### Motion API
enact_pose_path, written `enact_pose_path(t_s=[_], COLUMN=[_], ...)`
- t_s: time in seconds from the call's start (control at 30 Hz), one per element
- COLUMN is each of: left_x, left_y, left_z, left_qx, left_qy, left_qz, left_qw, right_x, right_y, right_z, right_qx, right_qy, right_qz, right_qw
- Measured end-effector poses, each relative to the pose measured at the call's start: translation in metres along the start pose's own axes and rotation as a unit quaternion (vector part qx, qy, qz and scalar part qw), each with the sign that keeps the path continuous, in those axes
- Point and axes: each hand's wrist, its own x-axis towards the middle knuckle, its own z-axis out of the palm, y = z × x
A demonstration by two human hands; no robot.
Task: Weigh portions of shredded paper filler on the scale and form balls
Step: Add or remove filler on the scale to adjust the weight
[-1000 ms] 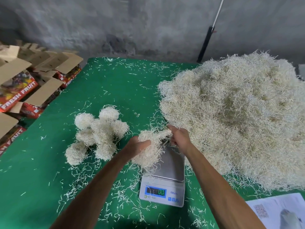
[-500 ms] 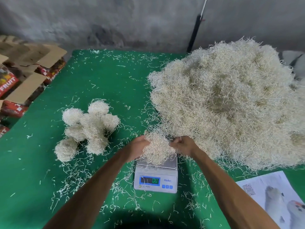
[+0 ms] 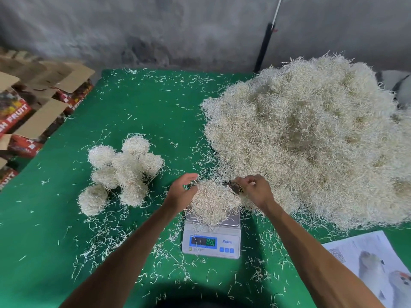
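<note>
While a loose tuft of pale shredded paper filler (image 3: 213, 202) sits on the small white digital scale (image 3: 211, 238), its reading may mislead.
Left hand (image 3: 181, 192) touches the tuft, fingers relaxed; right hand (image 3: 255, 191) pinches strands just beside the scale, so pressure or the overlapping big heap (image 3: 311, 141) could skew the weight.

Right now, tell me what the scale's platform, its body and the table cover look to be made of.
The scale has a platform that looks like brushed metal: grey with a dull sheen. Its body looks like white moulded plastic, smooth with rounded corners. The table cover seems to be green felt or similar cloth, matte and without glare, though the weave is too fine to confirm.
</note>
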Motion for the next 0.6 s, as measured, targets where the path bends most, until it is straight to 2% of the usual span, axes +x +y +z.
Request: enact_pose_path(t_s=[0.1,0.6], left_x=[-0.0027,-0.0034], left_y=[-0.0001,-0.0066], left_z=[0.0026,0.005], left_qx=[-0.021,-0.032], left_qy=[0.0,0.002], left_qz=[-0.005,-0.03], left_qw=[1.0,0.999], right_x=[-0.0021,-0.0035], right_y=[-0.0005,-0.0005], right_z=[0.0017,0.0091], right_qx=[-0.013,-0.004], right_qy=[0.017,-0.015], right_qz=[-0.018,0.003], right_qw=[1.0,1.0])
